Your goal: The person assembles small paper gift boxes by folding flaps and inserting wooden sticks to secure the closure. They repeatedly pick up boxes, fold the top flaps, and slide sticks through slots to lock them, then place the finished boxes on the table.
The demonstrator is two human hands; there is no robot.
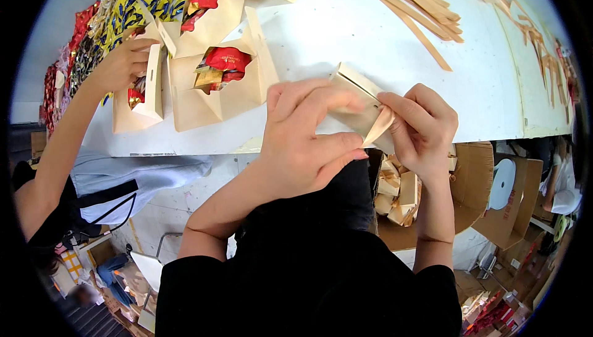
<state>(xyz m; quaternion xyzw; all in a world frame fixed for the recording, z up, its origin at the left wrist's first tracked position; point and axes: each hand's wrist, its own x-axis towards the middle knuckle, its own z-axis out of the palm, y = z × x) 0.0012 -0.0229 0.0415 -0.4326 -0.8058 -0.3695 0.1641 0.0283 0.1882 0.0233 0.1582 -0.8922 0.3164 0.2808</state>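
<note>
In the head view, my left hand (302, 136) pinches one end of a tan ribbon (379, 128) between thumb and a lower finger, its upper fingers lifted and slightly blurred. My right hand (426, 124) grips the ribbon higher up, thumb and forefinger closed. The ribbon lies against a cream carton (353, 85) at the near edge of the white table (309, 40). More ribbon strips (404, 6) lie beyond.

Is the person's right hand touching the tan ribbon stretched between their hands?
Touching: the head view shows the right hand pinching the tan ribbon between thumb and fingers.
</note>
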